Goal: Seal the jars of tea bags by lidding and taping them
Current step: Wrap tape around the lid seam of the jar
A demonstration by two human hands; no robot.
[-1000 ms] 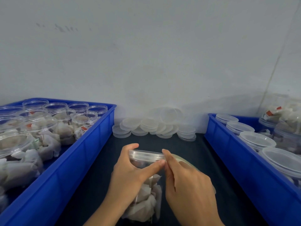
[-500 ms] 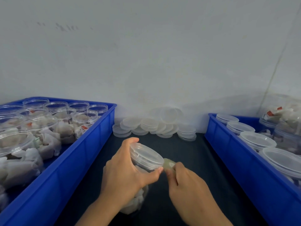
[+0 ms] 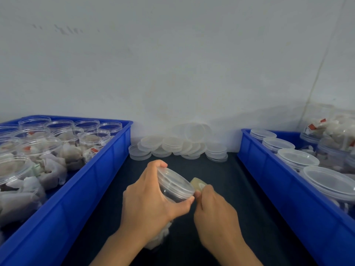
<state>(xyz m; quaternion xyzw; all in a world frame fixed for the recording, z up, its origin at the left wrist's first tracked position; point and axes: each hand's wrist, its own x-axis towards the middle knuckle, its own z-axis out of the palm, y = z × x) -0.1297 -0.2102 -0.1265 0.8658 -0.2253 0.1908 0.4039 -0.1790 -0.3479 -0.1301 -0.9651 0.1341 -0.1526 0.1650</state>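
Note:
A clear plastic jar of tea bags [image 3: 173, 186] with its lid on is tilted to the right over the dark table. My left hand [image 3: 148, 200] grips it around the neck, thumb under the lid's rim and fingers over the far side. Close beside the lid, my right hand [image 3: 215, 214] holds a small roll of clear tape [image 3: 197, 184] at the rim. The jar's lower part with white tea bags [image 3: 159, 237] shows below my left wrist.
A blue crate [image 3: 90, 181] on the left holds several open jars of tea bags. A blue crate [image 3: 272, 187] on the right holds several lidded jars. Loose clear lids [image 3: 178, 146] are stacked against the wall. Dark table surface [image 3: 221, 169] lies between the crates.
The jar has tipped from upright to leaning right. My right hand, which was over the lid's edge, has drawn down and right with the tape roll, staying at the rim.

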